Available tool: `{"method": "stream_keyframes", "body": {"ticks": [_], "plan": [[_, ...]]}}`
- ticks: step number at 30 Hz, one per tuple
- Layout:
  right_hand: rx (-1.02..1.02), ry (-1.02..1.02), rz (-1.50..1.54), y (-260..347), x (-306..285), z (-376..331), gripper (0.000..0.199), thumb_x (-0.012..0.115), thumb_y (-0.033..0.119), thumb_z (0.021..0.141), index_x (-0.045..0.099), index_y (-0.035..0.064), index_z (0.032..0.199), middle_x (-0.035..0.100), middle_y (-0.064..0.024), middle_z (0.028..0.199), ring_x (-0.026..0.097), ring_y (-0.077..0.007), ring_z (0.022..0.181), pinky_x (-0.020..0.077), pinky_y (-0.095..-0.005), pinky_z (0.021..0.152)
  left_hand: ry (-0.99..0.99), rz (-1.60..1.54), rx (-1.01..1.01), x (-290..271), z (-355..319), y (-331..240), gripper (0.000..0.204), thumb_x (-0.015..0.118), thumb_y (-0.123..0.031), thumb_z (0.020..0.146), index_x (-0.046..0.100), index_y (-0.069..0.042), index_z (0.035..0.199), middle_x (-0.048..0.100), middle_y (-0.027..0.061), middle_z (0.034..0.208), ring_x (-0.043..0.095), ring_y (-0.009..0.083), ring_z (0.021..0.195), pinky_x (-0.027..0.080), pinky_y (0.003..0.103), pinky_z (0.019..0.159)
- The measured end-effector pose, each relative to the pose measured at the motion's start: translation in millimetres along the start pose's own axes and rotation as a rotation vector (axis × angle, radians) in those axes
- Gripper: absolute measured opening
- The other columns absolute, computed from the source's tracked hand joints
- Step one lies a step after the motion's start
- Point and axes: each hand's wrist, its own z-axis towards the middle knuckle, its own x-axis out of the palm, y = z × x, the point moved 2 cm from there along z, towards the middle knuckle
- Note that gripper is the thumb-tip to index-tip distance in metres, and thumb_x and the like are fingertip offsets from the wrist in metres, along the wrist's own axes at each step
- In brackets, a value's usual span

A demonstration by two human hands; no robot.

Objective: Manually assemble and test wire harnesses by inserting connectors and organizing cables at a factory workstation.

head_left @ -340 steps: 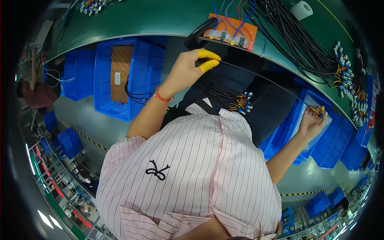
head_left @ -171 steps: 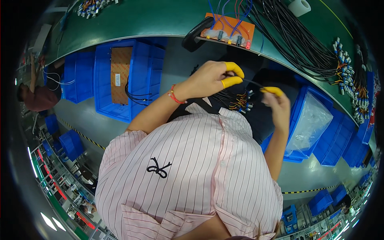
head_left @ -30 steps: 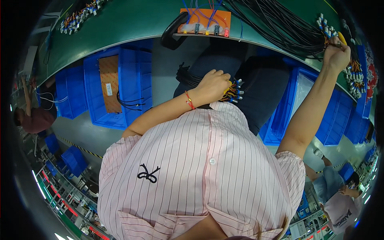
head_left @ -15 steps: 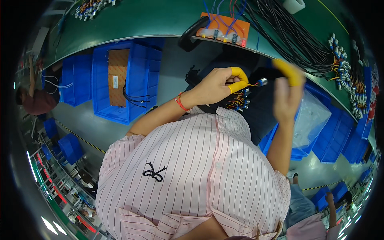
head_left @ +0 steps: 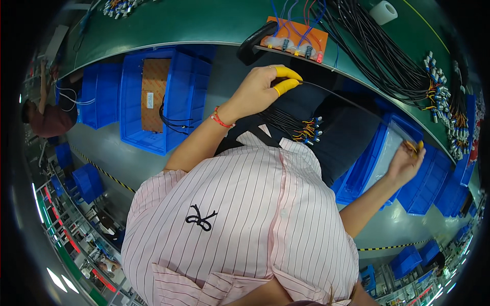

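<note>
The cable (head_left: 329, 92) stretches over the lap (head_left: 344, 130), thin and black. The left hand (head_left: 255, 92) pinches it between thumb and forefinger, in 2 yellow cots (head_left: 286, 87). It runs toward the right hand (head_left: 403, 163), near the bins (head_left: 423, 178); whether those curled fingers grip it, I cannot tell. A bundle (head_left: 288, 121) lies on the lap. Beyond, the bench (head_left: 168, 25) bears an orange board (head_left: 293, 36) and a cable pile (head_left: 377, 56).
</note>
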Motion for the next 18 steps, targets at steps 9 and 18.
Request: {"method": "stream_keyframes", "body": {"ticks": [9,18], "plan": [[0.288,0.138,0.199,1,-46,13,0.029,0.052,0.010,0.082,0.049,-0.0069,0.105,0.032,-0.0075,0.072,0.030,-0.0176,0.066,0.0275,-0.0332,0.064,-0.101,-0.991,0.068,19,-3,8,0.028,0.062,-0.010,0.092,0.062,-0.001,0.118,0.066,0.0100,0.108,0.065,0.0162,0.088,0.053,0.030,0.082],[0.268,0.154,0.127,-25,-72,20,0.016,0.048,0.009,0.064,0.039,0.0039,0.076,0.034,-0.0083,0.068,0.031,-0.0187,0.065,0.0288,-0.0339,0.068,0.012,-1.039,0.093,35,-1,-8,0.036,0.047,-0.024,0.101,0.054,0.003,0.124,0.062,0.0111,0.097,0.059,0.0145,0.076,0.049,0.026,0.075]]}}
